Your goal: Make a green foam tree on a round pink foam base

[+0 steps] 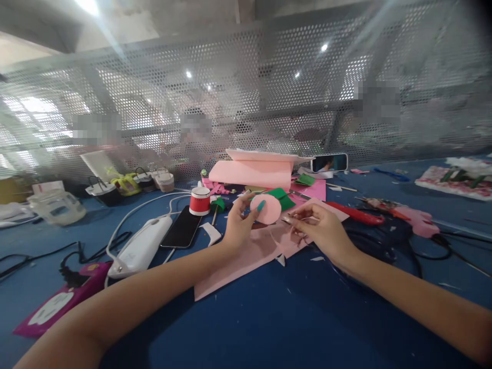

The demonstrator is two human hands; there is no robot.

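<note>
Head view: your left hand point(240, 225) has pink disc point(272, 211) pinched near its left side, thumb on face, grip snug, disc held above pink sheet point(234, 277) on blue tabletop point(246, 328). Your right hand point(326, 228) sits just beside disc's right edge, thumb and fingertips close together; cannot tell if that grip has anything. Disc looks light, thin, probably creases easily; best taken flat near rim, gently.

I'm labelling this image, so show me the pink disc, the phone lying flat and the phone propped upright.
Pink disc point(270, 208): head view, on its round face.
Phone lying flat point(182, 227): head view, middle of its black screen.
Phone propped upright point(329, 163): head view, on its screen.
</note>
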